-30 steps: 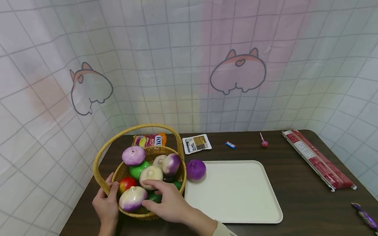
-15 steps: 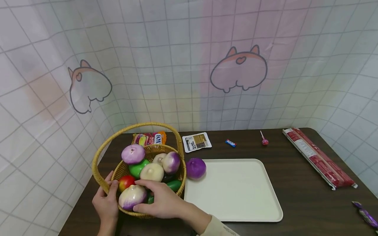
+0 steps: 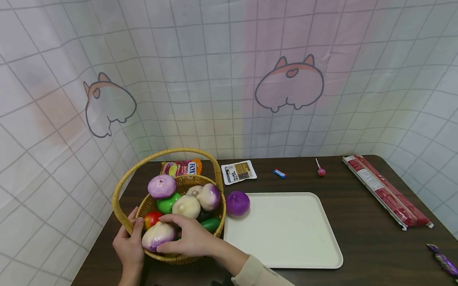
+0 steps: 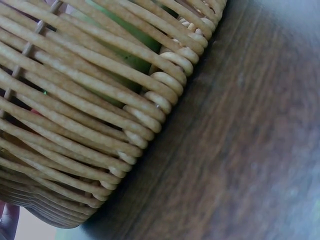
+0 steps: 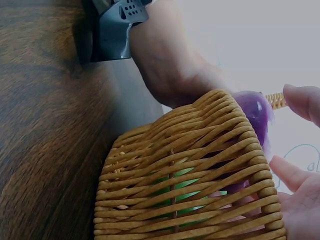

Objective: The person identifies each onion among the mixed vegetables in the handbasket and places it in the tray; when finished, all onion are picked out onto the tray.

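A wicker basket [image 3: 180,260] with a tall handle holds toy vegetables. At its left rim, under the handle, my left hand [image 3: 130,247] grips the edge, thumb on top. My right hand [image 3: 193,238] reaches in over the front rim and pinches a white-and-purple turnip [image 3: 156,236] between thumb and fingers. A red-yellow fruit [image 3: 152,219] sits just behind that turnip. Also inside are a cream bulb [image 3: 187,206], a lilac onion [image 3: 162,186] and green vegetables [image 3: 210,225]. The left wrist view shows only the basket's woven side [image 4: 85,95]; in the right wrist view the turnip [image 5: 255,115] shows above the rim.
A white tray [image 3: 282,230] lies right of the basket, with a purple onion [image 3: 237,203] at its corner. Behind are a candy bag [image 3: 182,168], a flat packet [image 3: 238,172], a small blue candy [image 3: 280,173] and a lollipop [image 3: 321,171]. Long red package [image 3: 386,194] and purple candy [image 3: 443,260] lie right.
My right hand has moved left and closed its fingers on the turnip, which has shifted slightly left. The cream bulb has shifted a little right. My left hand stays on the basket.
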Demonstrator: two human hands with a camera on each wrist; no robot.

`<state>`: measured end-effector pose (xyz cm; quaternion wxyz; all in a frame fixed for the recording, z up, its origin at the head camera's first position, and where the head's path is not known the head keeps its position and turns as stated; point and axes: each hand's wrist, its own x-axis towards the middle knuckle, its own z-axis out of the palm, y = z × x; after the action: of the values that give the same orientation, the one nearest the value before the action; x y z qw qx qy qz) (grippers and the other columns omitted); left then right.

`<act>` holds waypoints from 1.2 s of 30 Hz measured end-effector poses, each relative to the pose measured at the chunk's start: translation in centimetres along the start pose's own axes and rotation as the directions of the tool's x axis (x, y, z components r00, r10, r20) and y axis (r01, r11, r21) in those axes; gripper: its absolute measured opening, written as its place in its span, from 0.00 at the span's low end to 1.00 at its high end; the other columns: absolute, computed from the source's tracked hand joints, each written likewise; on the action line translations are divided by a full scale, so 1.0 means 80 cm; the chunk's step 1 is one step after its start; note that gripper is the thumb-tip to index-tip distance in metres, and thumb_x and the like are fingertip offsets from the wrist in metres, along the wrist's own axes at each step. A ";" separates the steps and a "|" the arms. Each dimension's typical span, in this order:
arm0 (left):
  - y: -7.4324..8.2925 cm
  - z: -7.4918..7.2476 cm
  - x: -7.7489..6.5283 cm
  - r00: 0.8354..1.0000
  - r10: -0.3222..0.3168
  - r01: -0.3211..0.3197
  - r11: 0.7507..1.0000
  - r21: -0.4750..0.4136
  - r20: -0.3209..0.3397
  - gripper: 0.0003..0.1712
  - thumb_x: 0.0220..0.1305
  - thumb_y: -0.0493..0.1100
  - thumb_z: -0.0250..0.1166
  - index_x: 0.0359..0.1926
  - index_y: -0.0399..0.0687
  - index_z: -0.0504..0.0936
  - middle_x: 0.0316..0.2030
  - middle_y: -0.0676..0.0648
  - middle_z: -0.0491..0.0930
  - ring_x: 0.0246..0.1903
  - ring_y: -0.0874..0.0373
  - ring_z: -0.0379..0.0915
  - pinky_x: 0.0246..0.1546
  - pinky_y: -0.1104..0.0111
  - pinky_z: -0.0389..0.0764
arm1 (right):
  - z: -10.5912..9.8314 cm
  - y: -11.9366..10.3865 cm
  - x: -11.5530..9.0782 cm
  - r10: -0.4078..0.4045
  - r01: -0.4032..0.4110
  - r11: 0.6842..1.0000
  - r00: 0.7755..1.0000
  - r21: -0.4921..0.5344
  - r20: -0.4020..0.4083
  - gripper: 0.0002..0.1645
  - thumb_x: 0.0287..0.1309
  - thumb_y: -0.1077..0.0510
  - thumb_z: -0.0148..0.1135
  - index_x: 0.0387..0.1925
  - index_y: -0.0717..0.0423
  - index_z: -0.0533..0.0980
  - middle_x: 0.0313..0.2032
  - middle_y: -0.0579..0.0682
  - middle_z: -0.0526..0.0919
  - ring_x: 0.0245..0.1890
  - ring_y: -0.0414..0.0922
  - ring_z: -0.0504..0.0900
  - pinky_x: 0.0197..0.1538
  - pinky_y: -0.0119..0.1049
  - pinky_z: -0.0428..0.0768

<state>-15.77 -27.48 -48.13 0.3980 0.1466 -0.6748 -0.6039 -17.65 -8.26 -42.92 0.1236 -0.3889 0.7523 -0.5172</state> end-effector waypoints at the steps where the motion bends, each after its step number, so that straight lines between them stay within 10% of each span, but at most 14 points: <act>1: 0.000 0.000 0.000 1.000 -0.002 0.002 1.000 -0.007 -0.001 0.13 0.63 0.35 0.67 0.31 0.23 0.79 0.51 0.41 0.83 0.49 0.67 0.77 0.48 0.82 0.72 | 0.000 0.000 0.001 0.005 -0.005 1.000 1.000 0.015 -0.003 0.38 0.54 0.47 0.70 0.64 0.54 0.70 0.57 0.42 0.77 0.55 0.31 0.72 0.57 0.27 0.71; 15: -0.003 0.001 0.000 1.000 0.008 -0.008 1.000 -0.007 -0.009 0.13 0.64 0.36 0.65 0.32 0.23 0.80 0.50 0.41 0.83 0.47 0.68 0.79 0.46 0.82 0.73 | 0.013 -0.004 0.005 0.004 -0.008 0.986 1.000 -0.167 -0.024 0.43 0.48 0.41 0.75 0.63 0.52 0.70 0.54 0.43 0.71 0.52 0.32 0.68 0.55 0.27 0.71; 36: -0.003 0.000 0.000 0.998 0.061 -0.061 0.997 0.049 0.002 0.12 0.63 0.35 0.66 0.34 0.25 0.83 0.50 0.40 0.83 0.46 0.71 0.78 0.45 0.84 0.73 | -0.003 -0.008 -0.026 -0.090 0.086 0.995 0.994 -0.057 -0.062 0.40 0.52 0.45 0.73 0.64 0.47 0.67 0.59 0.40 0.74 0.56 0.32 0.71 0.59 0.28 0.71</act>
<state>-15.84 -27.52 -48.39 0.4124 0.1357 -0.6937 -0.5747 -16.14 -6.74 -42.69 0.0658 -0.4079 0.7517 -0.5140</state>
